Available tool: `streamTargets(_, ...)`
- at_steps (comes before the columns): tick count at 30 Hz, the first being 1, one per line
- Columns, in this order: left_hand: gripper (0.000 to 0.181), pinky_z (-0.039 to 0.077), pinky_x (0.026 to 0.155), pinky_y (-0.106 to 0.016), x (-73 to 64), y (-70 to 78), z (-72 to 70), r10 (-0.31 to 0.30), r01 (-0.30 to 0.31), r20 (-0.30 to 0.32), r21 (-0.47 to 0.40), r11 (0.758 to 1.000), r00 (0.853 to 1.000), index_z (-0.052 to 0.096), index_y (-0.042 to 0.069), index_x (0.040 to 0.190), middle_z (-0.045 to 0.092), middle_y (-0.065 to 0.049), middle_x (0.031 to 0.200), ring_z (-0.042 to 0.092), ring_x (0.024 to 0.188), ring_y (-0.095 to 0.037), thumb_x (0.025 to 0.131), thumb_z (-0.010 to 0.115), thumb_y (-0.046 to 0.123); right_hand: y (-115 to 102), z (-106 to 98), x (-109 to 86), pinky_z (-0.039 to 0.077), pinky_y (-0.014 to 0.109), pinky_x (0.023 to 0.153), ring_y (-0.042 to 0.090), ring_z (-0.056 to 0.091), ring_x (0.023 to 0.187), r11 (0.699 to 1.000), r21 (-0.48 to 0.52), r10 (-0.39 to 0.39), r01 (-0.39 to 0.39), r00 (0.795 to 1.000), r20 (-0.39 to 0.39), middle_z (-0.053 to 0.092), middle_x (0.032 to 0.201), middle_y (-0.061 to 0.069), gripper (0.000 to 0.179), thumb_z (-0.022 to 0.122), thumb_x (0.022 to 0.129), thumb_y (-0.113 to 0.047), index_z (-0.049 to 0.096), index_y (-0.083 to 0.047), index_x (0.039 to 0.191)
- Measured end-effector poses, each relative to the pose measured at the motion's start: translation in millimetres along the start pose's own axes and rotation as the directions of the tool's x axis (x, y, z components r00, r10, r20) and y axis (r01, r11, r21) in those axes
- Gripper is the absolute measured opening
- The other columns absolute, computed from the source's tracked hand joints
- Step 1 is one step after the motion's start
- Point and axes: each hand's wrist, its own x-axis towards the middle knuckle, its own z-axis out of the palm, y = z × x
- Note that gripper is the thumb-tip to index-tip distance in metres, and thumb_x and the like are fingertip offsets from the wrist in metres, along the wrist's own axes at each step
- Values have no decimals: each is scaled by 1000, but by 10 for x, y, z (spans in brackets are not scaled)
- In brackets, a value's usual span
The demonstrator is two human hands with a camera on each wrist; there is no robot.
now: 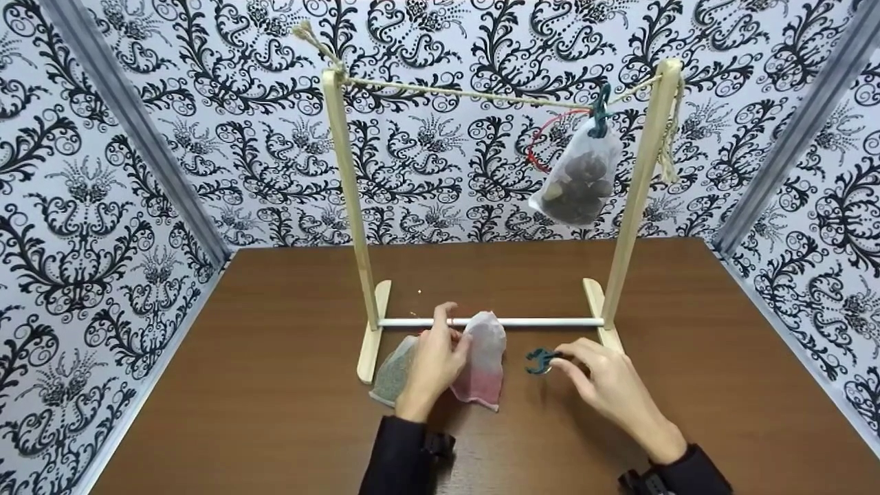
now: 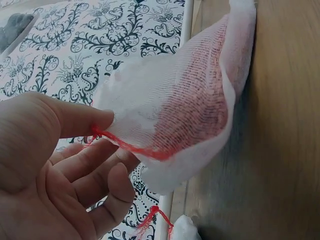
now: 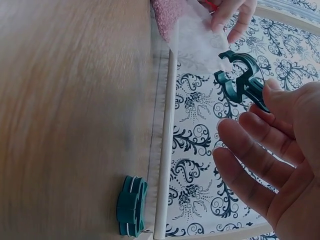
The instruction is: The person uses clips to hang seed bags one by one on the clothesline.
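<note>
My left hand (image 1: 436,357) pinches a white mesh drawstring bag (image 1: 485,350) near its red string, between thumb and fingers. Pink grainy contents fill the bag's lower part, which hangs down toward the tabletop. Between the thumb and fingers of my right hand (image 1: 598,378) is a dark green plastic clip (image 3: 242,80), its curved prongs pointing at the bag and apart from it. A second mesh bag (image 1: 393,375), with greenish contents, lies on the table by the left hand, which partly covers it. Another green clip (image 3: 131,206) lies on the table in the right wrist view.
A wooden frame with two posts (image 1: 636,206) carries a slack rope (image 1: 454,91). From the rope's right part hangs a mesh bag (image 1: 581,175) of dark round things, clipped by a green clip (image 1: 600,113). A white bar (image 1: 550,322) joins the posts low down.
</note>
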Motion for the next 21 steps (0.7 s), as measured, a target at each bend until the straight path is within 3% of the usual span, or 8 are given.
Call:
streamTargets(3,44,52,60,-27,-6,9,0,13,-13,4,6,1000,1000,57,4,133,77,-2,79,69,64,-13,92,70,11,1,-1,9,43,11,61,-6,55,71,1000,4,-11,11,1000,-6,72,86,-8,16,83,83,-7,77,-11,97)
streamTargets(12,11,58,66,-26,-19,108,83,67,-66,53,-23,998,996,73,3,104,78,-11,88,74,76,-19,95,67,7,-20,-22,10,42,12,62,-5,57,72,999,25,-25,25,1000,-8,72,87,-7,19,83,82,-5,77,-11,99)
streamTargets(16,7,53,60,-25,-50,153,163,90,-92,83,22,996,992,73,7,98,76,-5,81,71,70,-16,95,68,11,-32,-45,27,41,12,63,-3,57,73,1000,6,-30,30,999,-24,71,87,-9,19,83,82,-6,76,-14,98)
streamTargets(21,8,51,61,-27,-49,186,192,73,-81,120,64,995,990,73,11,98,75,0,80,68,69,-14,95,68,16,-53,-73,174,51,24,68,6,66,79,996,-46,-82,80,995,-48,73,91,-9,20,84,82,-7,76,-15,99)
